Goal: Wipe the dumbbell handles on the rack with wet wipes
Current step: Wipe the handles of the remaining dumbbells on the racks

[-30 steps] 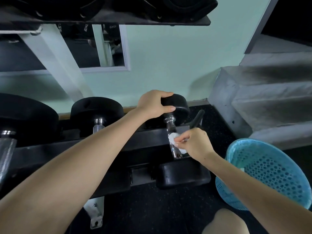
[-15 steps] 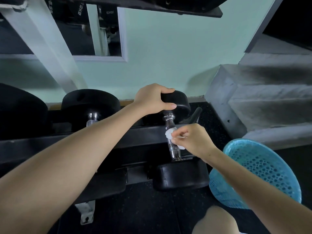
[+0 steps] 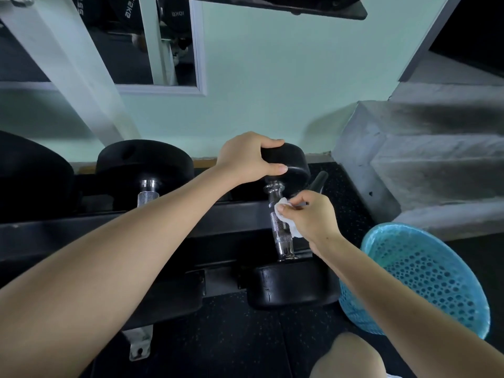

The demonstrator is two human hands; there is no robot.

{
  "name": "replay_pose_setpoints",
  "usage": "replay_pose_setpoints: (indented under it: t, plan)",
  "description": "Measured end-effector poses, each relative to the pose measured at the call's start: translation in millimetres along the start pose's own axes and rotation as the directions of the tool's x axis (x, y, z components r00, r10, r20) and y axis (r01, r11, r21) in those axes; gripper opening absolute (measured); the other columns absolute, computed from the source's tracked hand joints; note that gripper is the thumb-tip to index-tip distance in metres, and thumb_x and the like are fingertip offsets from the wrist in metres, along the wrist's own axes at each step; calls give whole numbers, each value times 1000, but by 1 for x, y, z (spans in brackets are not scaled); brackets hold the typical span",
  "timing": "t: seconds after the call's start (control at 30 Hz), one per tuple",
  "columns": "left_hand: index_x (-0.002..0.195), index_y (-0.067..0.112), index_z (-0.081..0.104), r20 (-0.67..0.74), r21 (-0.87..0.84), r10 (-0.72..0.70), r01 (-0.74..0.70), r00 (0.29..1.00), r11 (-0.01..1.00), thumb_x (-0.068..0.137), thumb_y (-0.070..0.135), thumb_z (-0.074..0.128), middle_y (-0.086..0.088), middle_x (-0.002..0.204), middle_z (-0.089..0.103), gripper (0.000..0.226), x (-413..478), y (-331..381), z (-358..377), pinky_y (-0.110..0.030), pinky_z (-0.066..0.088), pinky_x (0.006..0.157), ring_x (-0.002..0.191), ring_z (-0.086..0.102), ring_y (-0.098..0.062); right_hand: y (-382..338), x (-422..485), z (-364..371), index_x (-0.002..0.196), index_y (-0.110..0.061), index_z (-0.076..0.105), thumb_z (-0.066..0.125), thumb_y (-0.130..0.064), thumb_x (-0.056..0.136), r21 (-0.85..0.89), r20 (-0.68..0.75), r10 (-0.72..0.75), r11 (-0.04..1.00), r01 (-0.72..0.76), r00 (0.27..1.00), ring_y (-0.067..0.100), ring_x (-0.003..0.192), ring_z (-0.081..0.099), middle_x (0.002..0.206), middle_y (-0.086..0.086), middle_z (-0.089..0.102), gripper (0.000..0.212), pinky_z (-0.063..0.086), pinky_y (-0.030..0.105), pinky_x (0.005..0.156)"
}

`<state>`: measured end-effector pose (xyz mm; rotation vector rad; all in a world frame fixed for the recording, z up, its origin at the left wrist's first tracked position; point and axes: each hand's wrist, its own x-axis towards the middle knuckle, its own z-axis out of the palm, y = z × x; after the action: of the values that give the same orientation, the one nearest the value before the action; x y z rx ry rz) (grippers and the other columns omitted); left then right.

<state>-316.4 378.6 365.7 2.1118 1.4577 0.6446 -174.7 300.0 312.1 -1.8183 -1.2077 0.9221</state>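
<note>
- Chrome handle of the end dumbbell lies across the rack; the right grip pinches a white wet wipe against its upper half; the left grip curls over the far black head.
- Best done, I judge, by wrapping the wipe round the knurling, twisting while sliding its full length.
- Black rubber floor; blue basket near the right arm; pale green wall; grey steps.

Shot from head height, wide-angle, looking forward and down. Close over the rack, facing the wall behind it.
</note>
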Motion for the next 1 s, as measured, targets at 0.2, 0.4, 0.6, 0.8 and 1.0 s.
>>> replay_pose_setpoints:
  t: [0.2,0.4,0.6,0.8,1.0]
  plan:
    - [128,39,54,-4,0,-6,6,1000,1000,76,42,74,11,139,50,56,1,0,1,-24,35,97,130,43,-11,4,2,-5,61,-14,62,77,-11,77,-120,76,-18,992,27,997,13,61,61,63,0,63,22,51,21,61]
    - [128,38,55,-17,-10,-15,15,1000,1000,76,42,74,14,137,51,56,0,1,4,-21,35,94,128,45,-8,-6,15,7,67,-20,61,74,-13,81,63,-40,-40,997,43,998,12,78,64,77,-1,67,20,48,9,64]
    - [129,40,53,-8,-19,-54,54,998,998,76,41,74,12,139,49,57,-2,4,4,-20,31,96,131,41,-9,15,5,-15,111,-19,69,70,-12,85,134,277,-27,991,-11,960,8,107,63,111,-4,70,27,49,32,100]
    - [129,39,54,-14,-50,-85,84,996,995,76,37,74,12,139,49,56,-4,5,6,-24,31,106,131,40,-8,20,14,-13,113,-19,69,61,-18,92,173,303,-204,972,156,931,-1,106,61,111,-10,69,23,44,16,99]
    - [126,41,56,-21,-92,-120,117,993,989,73,38,77,9,137,52,57,-4,5,9,-35,34,110,128,44,-9,41,9,-25,113,-24,68,66,-16,87,92,473,-264,964,251,841,-7,103,61,108,-18,66,27,43,6,89]
